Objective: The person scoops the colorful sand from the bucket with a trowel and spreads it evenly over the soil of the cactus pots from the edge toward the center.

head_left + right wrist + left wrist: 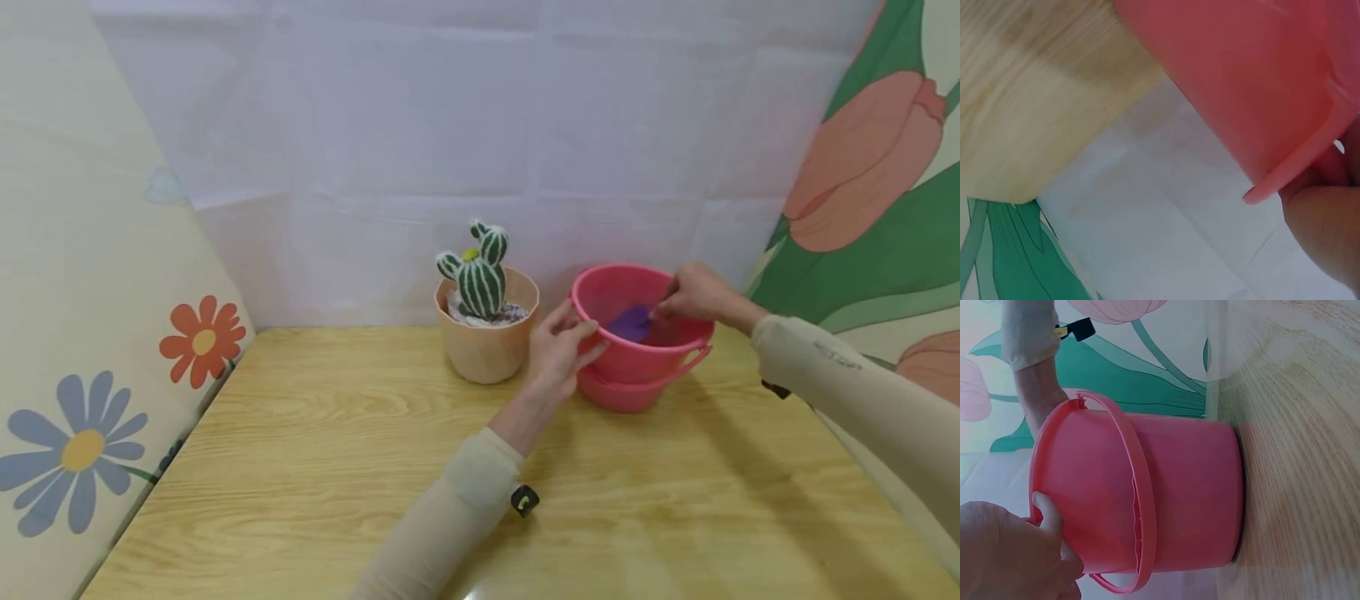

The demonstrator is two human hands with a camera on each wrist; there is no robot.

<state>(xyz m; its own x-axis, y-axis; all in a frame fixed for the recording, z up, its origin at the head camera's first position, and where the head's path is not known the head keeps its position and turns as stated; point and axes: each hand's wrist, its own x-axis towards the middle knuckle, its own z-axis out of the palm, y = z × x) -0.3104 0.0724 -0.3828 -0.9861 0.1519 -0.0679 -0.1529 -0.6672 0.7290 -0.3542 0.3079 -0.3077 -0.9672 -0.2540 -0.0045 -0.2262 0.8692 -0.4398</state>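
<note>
A pink plastic bucket (626, 392) stands on the wooden table, its handle (1138, 487) hanging down along the outside. At the near left of the rim my left hand (555, 354) grips the bucket, with the thumb pressed on the outer wall in the left wrist view. My right hand (697, 292) reaches over the right side of the rim, its fingers bent down inside. A flat purple shovel-like piece (630, 323) lies in the bucket, its right end at my right fingertips. In the right wrist view the bucket wall (1229, 75) hides those fingertips.
Left of the bucket, close by, a peach pot (487, 354) holds a knitted green cactus (482, 287). Behind both hangs a white cloth (420, 150). Flower-printed wall coverings (82, 450) flank the table (300, 467) on both sides.
</note>
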